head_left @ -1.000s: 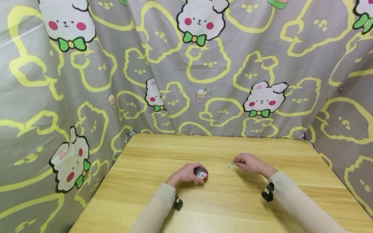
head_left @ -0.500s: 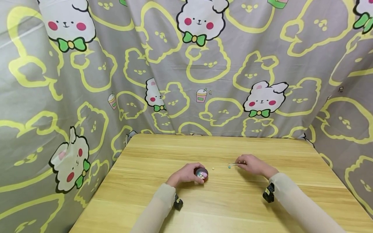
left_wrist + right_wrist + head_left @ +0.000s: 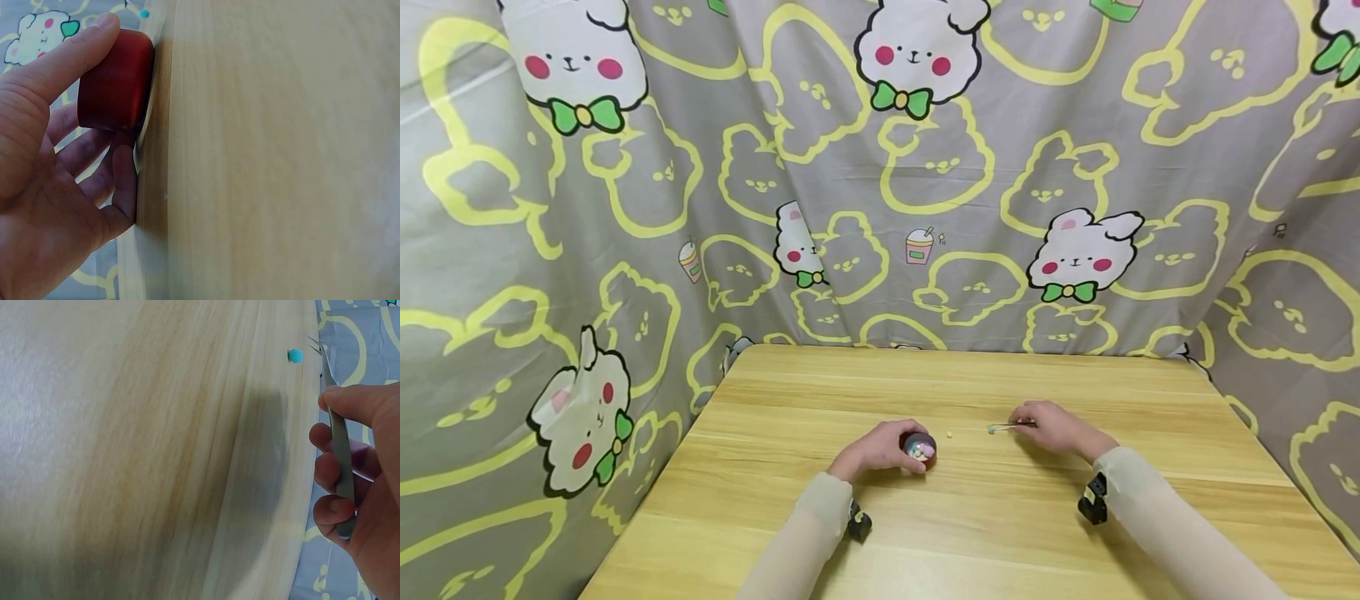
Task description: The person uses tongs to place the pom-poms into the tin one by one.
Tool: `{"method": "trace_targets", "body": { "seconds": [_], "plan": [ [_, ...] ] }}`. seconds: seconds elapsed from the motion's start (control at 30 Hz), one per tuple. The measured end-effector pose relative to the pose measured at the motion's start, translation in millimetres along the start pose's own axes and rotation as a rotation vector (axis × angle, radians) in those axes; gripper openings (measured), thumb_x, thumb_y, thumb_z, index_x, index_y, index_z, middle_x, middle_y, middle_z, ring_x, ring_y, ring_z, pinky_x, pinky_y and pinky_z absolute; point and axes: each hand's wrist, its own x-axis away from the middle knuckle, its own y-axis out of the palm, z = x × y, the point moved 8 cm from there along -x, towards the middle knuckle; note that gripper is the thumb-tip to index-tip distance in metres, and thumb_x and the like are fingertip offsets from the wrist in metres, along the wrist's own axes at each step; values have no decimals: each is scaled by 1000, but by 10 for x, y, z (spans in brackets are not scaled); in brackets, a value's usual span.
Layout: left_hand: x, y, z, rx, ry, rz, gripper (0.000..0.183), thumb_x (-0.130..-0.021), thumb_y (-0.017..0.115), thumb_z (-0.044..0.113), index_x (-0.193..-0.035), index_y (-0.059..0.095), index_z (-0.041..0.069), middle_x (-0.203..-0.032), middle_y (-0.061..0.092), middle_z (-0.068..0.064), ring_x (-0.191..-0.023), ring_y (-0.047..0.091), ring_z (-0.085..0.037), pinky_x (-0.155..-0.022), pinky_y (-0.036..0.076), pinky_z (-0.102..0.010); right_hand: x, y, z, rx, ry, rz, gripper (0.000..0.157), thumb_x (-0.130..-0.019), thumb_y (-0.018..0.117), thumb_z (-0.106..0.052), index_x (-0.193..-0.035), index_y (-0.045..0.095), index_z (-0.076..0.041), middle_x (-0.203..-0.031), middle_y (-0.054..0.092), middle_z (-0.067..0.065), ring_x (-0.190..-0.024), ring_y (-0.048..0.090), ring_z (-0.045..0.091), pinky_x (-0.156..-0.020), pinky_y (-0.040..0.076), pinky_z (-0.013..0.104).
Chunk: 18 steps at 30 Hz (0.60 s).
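Note:
My left hand [image 3: 880, 446] grips a small round red container [image 3: 117, 80] standing on the table, thumb on one side and fingers on the other. Pink, white and teal bits show inside the container in the head view. My right hand [image 3: 1056, 427] pinches a pair of metal tweezers [image 3: 340, 450] between thumb and fingers. Their slightly spread tips point left, right beside a small teal bead [image 3: 295, 356] on the tabletop. A pale yellow bead [image 3: 949, 434] lies between the container and the teal bead.
The wooden table [image 3: 955, 533] reaches back to a grey curtain [image 3: 865, 167] with cartoon bears, which also hangs along both sides. Small black devices [image 3: 1093, 498] are strapped at both wrists.
My right hand has shifted slightly right and downward, bringing the tweezer tips from beyond the teal bead to right at it. The left hand and container have stayed put.

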Motion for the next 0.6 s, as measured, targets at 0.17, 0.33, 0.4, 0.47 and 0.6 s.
{"method": "trace_targets", "body": {
  "seconds": [0.17, 0.33, 0.4, 0.47, 0.6],
  "plan": [
    [0, 4, -2, 7, -7, 1, 50, -74, 82, 27, -117, 59, 20, -107, 60, 6, -95, 54, -9, -84, 44, -27, 7, -6, -20, 3, 3, 15, 8, -90, 63, -11, -96, 68, -10, -82, 55, -8, -72, 50, 6, -65, 45, 31],
    [-5, 1, -18, 9, -20, 5, 50, -73, 83, 28, -117, 59, 22, -106, 59, 8, -95, 54, -8, -85, 44, -27, 15, 0, -48, 9, -18, 22, 7, -89, 64, -10, -94, 68, -10, -80, 54, -8, -69, 48, 5, -63, 43, 29],
    [-6, 0, -21, 7, -20, 5, 50, -73, 83, 29, -117, 59, 22, -106, 59, 8, -95, 54, -8, -85, 44, -27, 17, 6, -49, 10, -26, 21, 7, -89, 64, -9, -94, 68, -10, -80, 54, -8, -69, 48, 6, -62, 43, 30],
    [-7, 0, -26, 5, -21, 5, 50, -74, 82, 29, -118, 59, 22, -106, 59, 8, -95, 54, -8, -85, 44, -27, 18, 14, -36, 12, -20, 16, 8, -89, 64, -10, -95, 68, -11, -81, 55, -8, -70, 48, 6, -63, 43, 30],
    [-9, 4, -31, 4, -23, 3, 51, -73, 82, 30, -118, 59, 22, -106, 59, 9, -95, 54, -8, -85, 44, -27, 19, 27, -13, 23, -16, 2, 9, -89, 63, -11, -96, 68, -12, -82, 56, -8, -71, 49, 6, -64, 42, 31]
  ]
}}
